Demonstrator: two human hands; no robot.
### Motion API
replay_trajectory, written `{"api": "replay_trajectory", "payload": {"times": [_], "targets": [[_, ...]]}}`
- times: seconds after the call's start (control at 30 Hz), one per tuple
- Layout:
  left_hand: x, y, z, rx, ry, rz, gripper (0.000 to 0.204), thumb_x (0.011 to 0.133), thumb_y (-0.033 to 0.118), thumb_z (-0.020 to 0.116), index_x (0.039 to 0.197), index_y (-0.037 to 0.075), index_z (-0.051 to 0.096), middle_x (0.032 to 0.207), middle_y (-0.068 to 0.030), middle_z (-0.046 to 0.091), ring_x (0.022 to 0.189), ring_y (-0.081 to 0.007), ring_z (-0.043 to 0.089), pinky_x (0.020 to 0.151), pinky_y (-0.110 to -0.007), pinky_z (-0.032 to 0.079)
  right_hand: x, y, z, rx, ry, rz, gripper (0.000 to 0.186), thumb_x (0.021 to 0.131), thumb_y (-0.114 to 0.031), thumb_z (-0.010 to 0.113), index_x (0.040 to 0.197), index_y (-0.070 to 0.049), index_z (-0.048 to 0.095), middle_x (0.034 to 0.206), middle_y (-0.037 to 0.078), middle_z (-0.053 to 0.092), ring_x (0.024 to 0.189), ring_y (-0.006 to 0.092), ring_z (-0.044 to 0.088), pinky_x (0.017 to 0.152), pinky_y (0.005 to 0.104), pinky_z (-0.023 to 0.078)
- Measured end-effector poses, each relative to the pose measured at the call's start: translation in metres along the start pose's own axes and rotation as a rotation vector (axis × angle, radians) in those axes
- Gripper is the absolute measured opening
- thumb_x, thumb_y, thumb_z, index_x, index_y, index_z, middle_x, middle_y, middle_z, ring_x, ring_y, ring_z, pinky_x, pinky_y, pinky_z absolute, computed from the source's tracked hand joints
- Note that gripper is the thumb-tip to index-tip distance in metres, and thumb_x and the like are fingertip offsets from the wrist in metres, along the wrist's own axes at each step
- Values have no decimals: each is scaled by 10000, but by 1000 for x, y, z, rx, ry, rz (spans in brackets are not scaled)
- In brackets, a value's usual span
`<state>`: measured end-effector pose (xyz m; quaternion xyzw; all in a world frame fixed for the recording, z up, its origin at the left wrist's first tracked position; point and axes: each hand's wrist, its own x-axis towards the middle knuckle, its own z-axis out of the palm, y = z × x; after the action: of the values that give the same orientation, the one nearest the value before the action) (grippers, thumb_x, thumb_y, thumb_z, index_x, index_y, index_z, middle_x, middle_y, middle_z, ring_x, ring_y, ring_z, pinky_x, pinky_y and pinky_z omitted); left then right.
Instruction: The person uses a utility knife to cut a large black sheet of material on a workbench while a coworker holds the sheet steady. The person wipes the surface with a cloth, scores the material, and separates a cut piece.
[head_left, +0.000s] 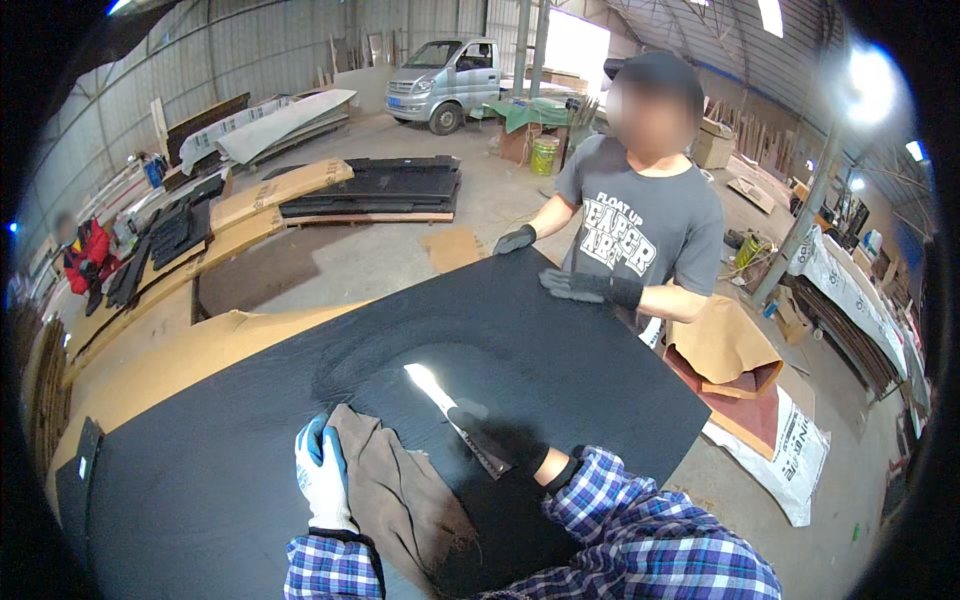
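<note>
My left hand (324, 478), in a white and blue glove, is closed at the upper left edge of a brown-grey cloth (400, 488). The cloth lies crumpled, its frayed lower end toward me. In a black glove, my right hand (500, 432) grips a long, flat, shiny metal strip (440, 396) slanting over the panel. Its far end glares white; its exact kind is unclear. Under both hands is a large dark panel (250, 400). Across it, a co-worker's two dark-gloved hands (590, 288) rest at the far edge.
A co-worker (640, 200) stands at the panel's far side. Stacked dark boards (370, 190) and long cardboard packs (280, 195) lie at the far left. At right are a folded brown sheet (725, 350) and a metal post (800, 220). A silver van (440, 85) stands at the back.
</note>
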<state>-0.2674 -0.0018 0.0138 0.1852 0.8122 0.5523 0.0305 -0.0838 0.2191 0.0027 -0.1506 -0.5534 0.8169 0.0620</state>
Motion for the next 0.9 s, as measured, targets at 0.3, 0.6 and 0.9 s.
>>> {"api": "replay_trajectory", "payload": {"times": [0.3, 0.6, 0.9], "targets": [[0, -3, 0, -39, -37, -29, 387, 986, 328, 589, 1265, 60, 600, 1271, -130, 601, 1171, -279, 574, 1018, -398, 450, -2, 2, -4, -80, -20, -64, 437, 1009, -415, 549, 1301, -89, 549, 972, 54, 675, 794, 97, 642, 712, 237, 523], [1, 1, -2, -33, -49, -45, 404, 992, 345, 581, 1290, 72, 585, 1268, -125, 601, 1168, -282, 576, 1018, -397, 453, -1, 11, -11, -226, -55, -141, 442, 1027, -357, 525, 1358, -65, 509, 1053, 88, 653, 856, 117, 643, 730, 248, 536], [2, -3, 0, -3, -11, 26, 355, 986, 309, 580, 1224, 49, 622, 1255, -133, 608, 1155, -300, 583, 1003, -397, 455, 7, 23, -23, 15, -192, -104, 443, 1038, -319, 503, 1388, -49, 483, 1096, 109, 659, 882, 136, 660, 738, 252, 547]]}}
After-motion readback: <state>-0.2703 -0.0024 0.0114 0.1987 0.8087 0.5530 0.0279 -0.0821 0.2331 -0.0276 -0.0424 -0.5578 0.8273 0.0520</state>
